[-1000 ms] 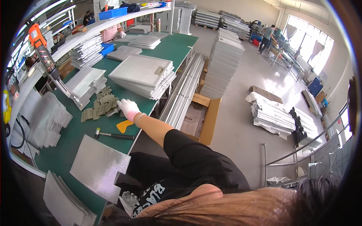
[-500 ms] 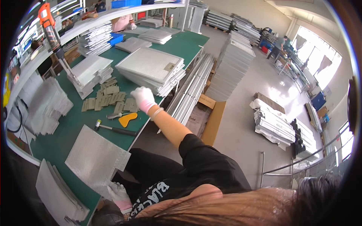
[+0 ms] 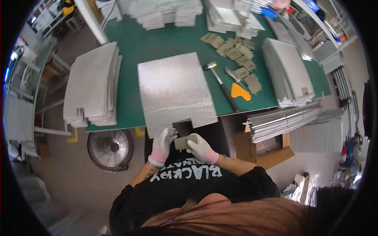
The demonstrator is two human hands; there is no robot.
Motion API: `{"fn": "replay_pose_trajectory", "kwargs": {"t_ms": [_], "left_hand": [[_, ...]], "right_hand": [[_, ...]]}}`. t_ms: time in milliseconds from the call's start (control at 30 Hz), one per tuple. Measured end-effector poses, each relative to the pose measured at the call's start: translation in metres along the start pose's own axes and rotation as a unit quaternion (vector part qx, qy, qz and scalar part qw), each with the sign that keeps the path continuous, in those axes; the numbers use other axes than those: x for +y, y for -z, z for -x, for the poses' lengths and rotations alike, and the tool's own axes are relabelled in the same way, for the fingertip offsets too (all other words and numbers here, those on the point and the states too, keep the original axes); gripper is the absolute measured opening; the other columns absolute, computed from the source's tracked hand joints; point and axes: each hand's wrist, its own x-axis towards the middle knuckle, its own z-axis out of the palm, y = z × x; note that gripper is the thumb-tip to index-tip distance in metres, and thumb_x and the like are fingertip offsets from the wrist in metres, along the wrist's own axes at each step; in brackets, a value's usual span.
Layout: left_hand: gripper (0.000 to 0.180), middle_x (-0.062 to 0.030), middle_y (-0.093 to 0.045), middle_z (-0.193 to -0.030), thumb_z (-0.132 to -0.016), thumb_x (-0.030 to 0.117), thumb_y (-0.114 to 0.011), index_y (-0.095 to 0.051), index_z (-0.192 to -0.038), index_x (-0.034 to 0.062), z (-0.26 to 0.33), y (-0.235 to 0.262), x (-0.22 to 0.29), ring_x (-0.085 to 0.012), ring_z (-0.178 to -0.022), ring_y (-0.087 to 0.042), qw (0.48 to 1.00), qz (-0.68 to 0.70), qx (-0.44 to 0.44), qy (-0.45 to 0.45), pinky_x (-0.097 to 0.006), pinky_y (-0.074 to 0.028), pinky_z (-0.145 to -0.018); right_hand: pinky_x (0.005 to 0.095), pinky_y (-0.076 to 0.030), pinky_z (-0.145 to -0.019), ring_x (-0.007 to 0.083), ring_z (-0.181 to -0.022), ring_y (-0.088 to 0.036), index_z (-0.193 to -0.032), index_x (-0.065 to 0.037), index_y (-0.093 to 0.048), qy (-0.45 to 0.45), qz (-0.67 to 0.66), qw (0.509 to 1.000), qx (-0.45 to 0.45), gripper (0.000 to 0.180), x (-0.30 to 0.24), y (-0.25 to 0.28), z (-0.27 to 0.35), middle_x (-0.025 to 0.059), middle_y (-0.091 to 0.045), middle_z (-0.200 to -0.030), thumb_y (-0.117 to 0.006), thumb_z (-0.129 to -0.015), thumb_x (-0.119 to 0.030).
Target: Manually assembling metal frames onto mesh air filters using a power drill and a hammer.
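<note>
A silvery mesh sheet (image 3: 175, 82) with a notch in its near edge lies on the green table and reaches over the front edge. At its near left corner, my gloved left hand (image 3: 162, 143) is closed, fingers curled at the sheet's edge. My gloved right hand (image 3: 201, 148) pinches a small grey-green plate (image 3: 182, 143) between thumb and fingers, just below the notch. The plate's right end is hidden by the glove. A hammer (image 3: 222, 86) with a black handle rests right of the sheet, beside a yellow scraper (image 3: 240, 91) and a grey-handled tool (image 3: 231, 74).
Loose grey-green plates (image 3: 235, 51) are heaped at the back right. A stack of mesh sheets (image 3: 92, 84) stands at the left, another stack of panels (image 3: 289, 72) at the right. Metal profiles (image 3: 281, 120) lie over a cardboard box (image 3: 247, 147). A floor fan (image 3: 111, 149) stands below the table's left front.
My right hand has come back from the heap of plates to my lap, now with one plate in it. My left hand stays at the sheet's corner. The head view has turned left.
</note>
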Motion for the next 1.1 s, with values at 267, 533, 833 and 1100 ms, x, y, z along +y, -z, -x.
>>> {"fn": "replay_pose_trajectory", "kwargs": {"t_ms": [267,533,833,1100], "left_hand": [[0.029,-0.0167,-0.065,-0.108,-0.102,0.02,-0.055,-0.06,-0.112,-0.007,0.006,-0.012,0.002,-0.0276,-0.1,-0.067,0.998,-0.016,0.052,0.032,-0.041,-0.054,-0.091],[0.023,-0.0137,-0.066,-0.106,-0.102,0.017,-0.055,-0.06,-0.112,-0.003,0.009,-0.019,0.006,-0.0244,-0.096,-0.068,0.999,-0.008,0.052,0.007,-0.04,-0.055,-0.086],[0.02,-0.0142,-0.067,-0.097,-0.103,0.018,-0.053,-0.06,-0.099,-0.0007,0.01,-0.019,-0.001,-0.0238,-0.093,-0.068,0.998,0.015,0.06,0.009,-0.038,-0.054,-0.084],[0.025,-0.0143,-0.067,-0.096,-0.104,0.02,-0.05,-0.059,-0.1,-0.0034,0.013,-0.018,0.0,-0.0249,-0.094,-0.068,0.999,-0.029,0.036,0.007,-0.038,-0.054,-0.086]], "right_hand": [[0.0264,-0.046,-0.064,0.0093,-0.077,-0.052,-0.116,-0.011,-0.048,0.069,-0.219,0.971,0.063,0.018,0.022,-0.004,-0.035,0.0024,-0.059,-0.099,-0.057,-0.102,-0.019],[0.0221,-0.046,-0.049,0.0085,-0.056,-0.055,-0.107,-0.002,-0.052,0.119,-0.016,0.981,0.153,0.018,0.002,-0.011,-0.032,0.005,-0.062,-0.083,-0.06,-0.098,-0.014],[0.026,-0.049,-0.065,0.0093,-0.073,-0.057,-0.107,-0.003,-0.05,0.133,-0.071,0.986,0.068,0.013,0.025,-0.001,-0.027,0.0052,-0.06,-0.09,-0.057,-0.097,-0.008],[0.0252,-0.05,-0.065,0.0092,-0.073,-0.057,-0.109,-0.002,-0.047,0.242,0.029,0.956,0.162,0.016,0.044,-0.013,-0.03,0.0046,-0.058,-0.088,-0.057,-0.098,-0.008]]}}
